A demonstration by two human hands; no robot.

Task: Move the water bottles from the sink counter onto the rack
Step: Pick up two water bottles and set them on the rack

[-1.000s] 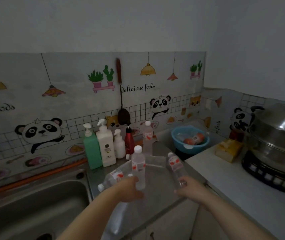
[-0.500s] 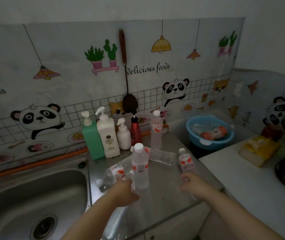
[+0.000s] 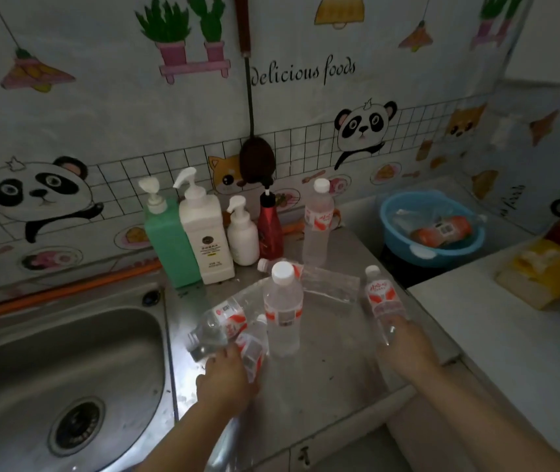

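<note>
Steel worktop (image 3: 326, 369), front edge: left hand (image 3: 225, 376) closed round a lying bottle (image 3: 251, 349), right hand (image 3: 408, 349) wrapped on a tilted bottle (image 3: 382, 301). Lifting carelessly could topple the upright bottle (image 3: 283, 308) between them.

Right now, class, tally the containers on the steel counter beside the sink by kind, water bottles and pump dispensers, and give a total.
water bottles: 6
pump dispensers: 4
Total: 10
</note>
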